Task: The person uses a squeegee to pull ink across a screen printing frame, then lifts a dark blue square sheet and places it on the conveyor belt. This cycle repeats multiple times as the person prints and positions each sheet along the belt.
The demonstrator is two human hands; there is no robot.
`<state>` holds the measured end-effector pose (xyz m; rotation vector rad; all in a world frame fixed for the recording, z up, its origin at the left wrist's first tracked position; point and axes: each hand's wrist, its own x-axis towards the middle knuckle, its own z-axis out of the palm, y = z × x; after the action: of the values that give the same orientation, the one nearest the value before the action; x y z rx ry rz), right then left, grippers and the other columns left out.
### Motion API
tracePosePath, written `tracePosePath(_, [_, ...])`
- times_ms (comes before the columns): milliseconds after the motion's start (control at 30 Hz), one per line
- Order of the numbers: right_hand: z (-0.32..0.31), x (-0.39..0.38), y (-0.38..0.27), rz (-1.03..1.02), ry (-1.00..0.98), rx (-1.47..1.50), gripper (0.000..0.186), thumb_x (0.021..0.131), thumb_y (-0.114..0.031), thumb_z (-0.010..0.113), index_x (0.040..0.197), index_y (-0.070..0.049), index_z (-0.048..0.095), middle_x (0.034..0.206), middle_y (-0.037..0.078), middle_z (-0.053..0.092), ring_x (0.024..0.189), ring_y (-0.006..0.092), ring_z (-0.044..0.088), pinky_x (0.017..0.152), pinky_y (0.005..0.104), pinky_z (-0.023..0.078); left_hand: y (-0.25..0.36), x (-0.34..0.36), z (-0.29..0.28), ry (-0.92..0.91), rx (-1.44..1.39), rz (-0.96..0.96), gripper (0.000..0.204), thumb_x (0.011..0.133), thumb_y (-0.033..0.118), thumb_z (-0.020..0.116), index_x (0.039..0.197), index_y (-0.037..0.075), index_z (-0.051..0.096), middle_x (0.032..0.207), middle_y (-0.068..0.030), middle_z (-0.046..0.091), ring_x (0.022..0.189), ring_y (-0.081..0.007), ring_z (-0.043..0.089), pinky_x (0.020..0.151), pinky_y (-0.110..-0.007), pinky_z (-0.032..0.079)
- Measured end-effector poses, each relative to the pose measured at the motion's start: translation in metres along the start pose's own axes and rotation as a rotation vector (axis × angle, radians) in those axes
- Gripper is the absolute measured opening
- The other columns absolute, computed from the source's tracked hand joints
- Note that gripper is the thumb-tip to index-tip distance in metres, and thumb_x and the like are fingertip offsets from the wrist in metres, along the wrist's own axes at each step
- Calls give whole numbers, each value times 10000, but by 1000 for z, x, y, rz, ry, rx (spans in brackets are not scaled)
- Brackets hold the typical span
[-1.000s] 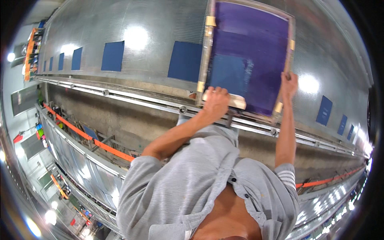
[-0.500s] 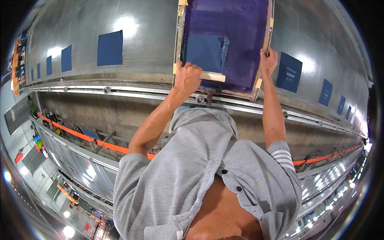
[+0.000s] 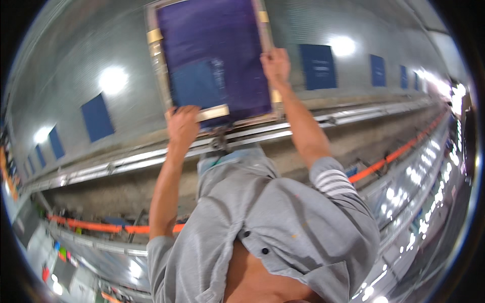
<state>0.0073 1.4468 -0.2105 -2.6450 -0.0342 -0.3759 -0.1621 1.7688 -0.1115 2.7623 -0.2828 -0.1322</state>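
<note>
A screen-printing frame with purple-blue mesh lies on the long grey table. Through the mesh's lower left part shows a lighter blue rectangle. My left hand is closed at the frame's lower left corner, beside a squeegee with a pale wooden handle that rests across the lower mesh. The fingers seem to hold both handle and frame edge, though their undersides are hidden. My right hand grips the frame's right side, higher up, fingers wrapped round the rail.
Plain dark blue fabric pieces lie in a row to the left. On the right, blue pieces bear pale print. A metal rail runs along the table's near edge. Behind me an orange strip borders another table.
The whole view has tilted and blurred, so the frame and both hands appear farther left. Both hands keep their places on the frame, and the squeegee still rests over the lower mesh.
</note>
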Motion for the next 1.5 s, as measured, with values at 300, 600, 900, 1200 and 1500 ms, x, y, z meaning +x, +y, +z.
tracePosePath(300, [-14,-9,-31,-33,26,-347,464,988,-427,573,1271,-66,644,1119,119,596,1031,304,599,883,436,518,3,-26,16,65,-92,-71,240,704,25,643,913,81,747,916,-115,725,859,-309,703,795,-423,517])
tracePosePath(600, [-31,52,-180,-704,-693,54,307,817,-255,740,1064,-74,712,947,63,687,964,276,637,828,422,527,-44,124,-38,-2,44,-185,151,756,124,699,879,96,781,826,-170,725,797,-359,720,729,-440,578])
tracePosePath(900, [-9,-32,-171,-553,-530,141,57,802,-88,604,836,-58,638,889,74,581,968,270,582,785,484,516,-36,72,-6,35,-61,-120,226,748,41,662,925,123,776,873,-137,730,772,-340,710,682,-445,571])
tracePosePath(1200, [-28,-40,-173,-439,-734,159,118,723,-78,675,835,-75,640,903,89,624,944,293,606,766,441,544,-30,65,-25,-233,-2,-171,216,795,102,622,920,170,785,837,-127,727,781,-341,718,695,-460,577])
tracePosePath(1500, [-2,-18,-169,-511,-473,206,143,707,-17,664,825,-60,594,877,79,566,962,289,583,789,436,511,-43,95,-9,61,-69,-81,202,800,68,622,911,124,781,852,-129,734,763,-340,719,679,-459,575])
